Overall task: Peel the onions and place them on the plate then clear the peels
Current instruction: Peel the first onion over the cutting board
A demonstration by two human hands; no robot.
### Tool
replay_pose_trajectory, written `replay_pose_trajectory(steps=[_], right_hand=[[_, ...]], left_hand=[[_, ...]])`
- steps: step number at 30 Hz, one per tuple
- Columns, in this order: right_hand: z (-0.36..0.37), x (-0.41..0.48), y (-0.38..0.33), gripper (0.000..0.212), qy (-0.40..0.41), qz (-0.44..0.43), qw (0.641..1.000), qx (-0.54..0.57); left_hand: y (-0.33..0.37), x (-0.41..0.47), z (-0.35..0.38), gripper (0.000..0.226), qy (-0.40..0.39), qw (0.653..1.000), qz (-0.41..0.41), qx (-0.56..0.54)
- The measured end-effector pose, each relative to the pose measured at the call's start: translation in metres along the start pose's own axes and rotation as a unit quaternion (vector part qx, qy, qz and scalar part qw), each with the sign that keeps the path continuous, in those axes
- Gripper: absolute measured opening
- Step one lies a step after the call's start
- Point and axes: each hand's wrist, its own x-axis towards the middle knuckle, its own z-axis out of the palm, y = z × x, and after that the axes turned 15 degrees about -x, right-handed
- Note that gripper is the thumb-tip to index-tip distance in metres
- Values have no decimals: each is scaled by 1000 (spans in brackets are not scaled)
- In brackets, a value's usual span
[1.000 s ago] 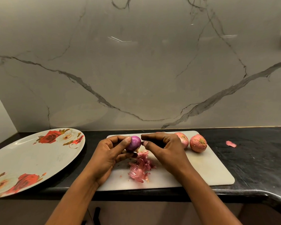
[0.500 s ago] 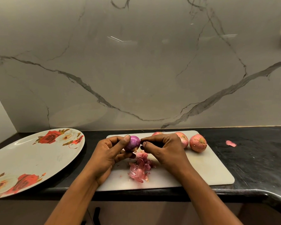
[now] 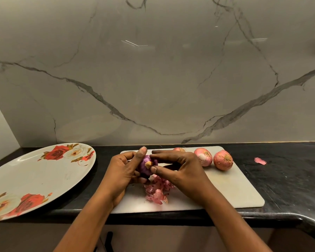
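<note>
Left hand (image 3: pixel 120 172) grips the onion (image 3: pixel 144 165), right hand (image 3: pixel 182 170) pinches its root end; tugging hard, we could pop it loose.

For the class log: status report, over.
Left hand grips purple onion; right hand pinches its tip. Three unpeeled onions on board. Peel pile below hands.

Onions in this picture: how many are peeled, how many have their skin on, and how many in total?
Peeled onion: 1
Unpeeled onions: 3, one partly hidden
Total: 4
</note>
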Motion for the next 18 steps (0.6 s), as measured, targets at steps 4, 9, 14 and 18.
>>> replay_pose_trajectory(steps=[4,9,14,18], right_hand=[[0,0,2,32,11,30,999,35],[0,1,5,30,33,43,997,61],[0,5,8,25,53,58,995,55],[-1,5,9,21,48,61,996,54]], left_hand=[[-1,-1,-3,39,-25,1000,3,-7],[0,-3,-6,28,-82,996,-11,-41],[-1,-1,-8,34,-88,995,-3,-47],[-2,0,-10,37,-85,994,0,-63]])
